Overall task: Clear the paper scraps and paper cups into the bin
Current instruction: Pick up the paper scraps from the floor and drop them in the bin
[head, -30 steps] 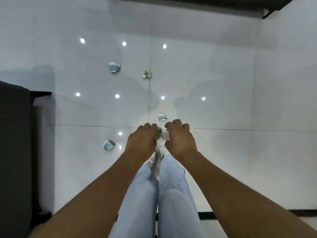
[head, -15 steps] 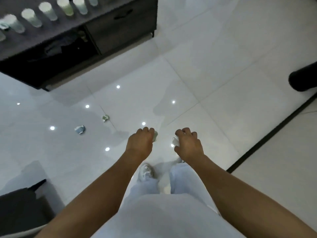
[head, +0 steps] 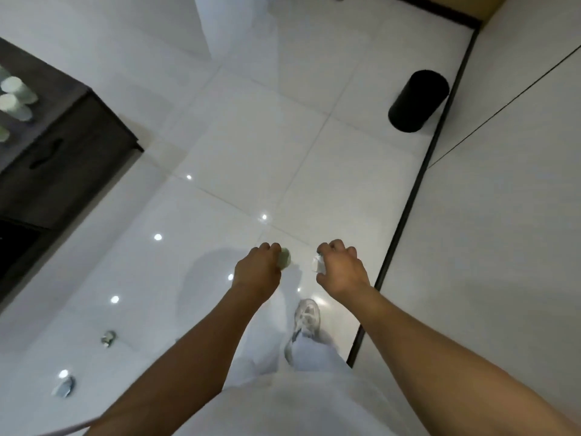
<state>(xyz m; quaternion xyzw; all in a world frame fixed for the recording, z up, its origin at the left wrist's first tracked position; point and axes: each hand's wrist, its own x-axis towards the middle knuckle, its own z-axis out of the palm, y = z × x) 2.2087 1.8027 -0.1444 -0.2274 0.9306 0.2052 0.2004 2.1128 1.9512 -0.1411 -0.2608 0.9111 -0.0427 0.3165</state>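
Green scrap (head: pixel 284 259) clenched in our left hand (head: pixel 258 269), white scrap (head: pixel 317 264) in our right hand (head: pixel 341 268). Black bin (head: pixel 418 100) well ahead; loose grip risks dropping either en route.

We see a glossy white tiled floor (head: pixel 245 146), a black cylindrical bin (head: pixel 418 100), a dark grey wooden cabinet (head: pixel 59 146) and pale green paper cups (head: pixel 14 96)
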